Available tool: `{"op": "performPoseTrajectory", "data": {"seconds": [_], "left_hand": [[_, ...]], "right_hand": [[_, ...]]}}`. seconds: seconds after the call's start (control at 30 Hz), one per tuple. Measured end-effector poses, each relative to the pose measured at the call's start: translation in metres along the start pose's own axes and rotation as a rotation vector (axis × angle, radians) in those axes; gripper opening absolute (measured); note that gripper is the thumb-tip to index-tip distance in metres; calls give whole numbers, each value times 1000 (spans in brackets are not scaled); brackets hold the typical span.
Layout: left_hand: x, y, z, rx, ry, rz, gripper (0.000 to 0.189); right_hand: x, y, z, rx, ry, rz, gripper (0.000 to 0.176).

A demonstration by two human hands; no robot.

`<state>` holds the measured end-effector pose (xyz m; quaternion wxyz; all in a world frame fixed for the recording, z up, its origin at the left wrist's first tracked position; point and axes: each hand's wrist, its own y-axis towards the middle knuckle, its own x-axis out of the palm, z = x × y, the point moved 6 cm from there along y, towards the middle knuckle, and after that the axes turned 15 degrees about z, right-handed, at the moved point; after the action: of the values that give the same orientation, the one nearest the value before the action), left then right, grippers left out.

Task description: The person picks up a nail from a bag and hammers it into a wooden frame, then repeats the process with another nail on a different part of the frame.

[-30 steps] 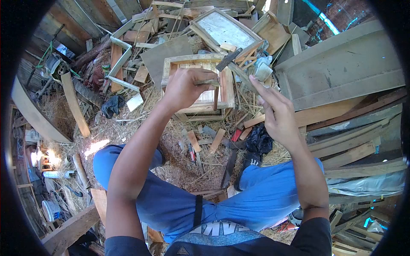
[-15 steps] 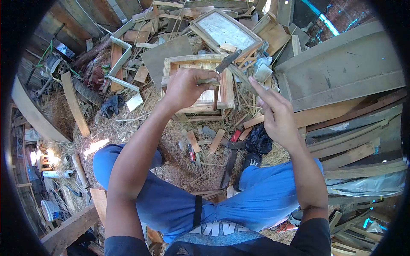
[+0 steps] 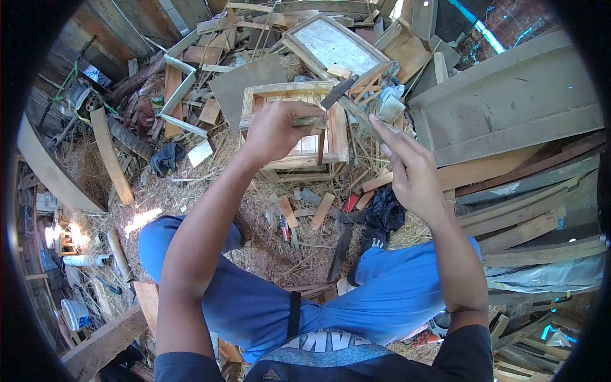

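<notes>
My left hand is closed around a short piece of wood, its end sticking out past the fingers. Below that end a narrow reddish-brown strip points downward. My right hand grips the handle of a hammer, fingers lying long along it. The dark hammer head is just above and right of the wood piece. Behind both hands stands a pale wooden frame box with a slatted inside, partly hidden by my left hand.
Wood offcuts and straw cover the ground, with a red-handled tool among them. A black plastic bag lies near my foot. Long boards and a large panel are on the right. A framed panel rests behind the box.
Both hands stay nearly in place. The hammer head and the wood piece have shifted only very slightly.
</notes>
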<state>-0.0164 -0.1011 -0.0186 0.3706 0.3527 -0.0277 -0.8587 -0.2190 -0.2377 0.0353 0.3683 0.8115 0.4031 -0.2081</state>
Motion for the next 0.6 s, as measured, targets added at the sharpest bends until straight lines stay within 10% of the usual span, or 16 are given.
{"op": "performPoseTrajectory", "data": {"seconds": [0.6], "left_hand": [[-1,-5,-2,89,83,100,32]], "right_hand": [[2,-1,2,-26,-7,9,80]]}}
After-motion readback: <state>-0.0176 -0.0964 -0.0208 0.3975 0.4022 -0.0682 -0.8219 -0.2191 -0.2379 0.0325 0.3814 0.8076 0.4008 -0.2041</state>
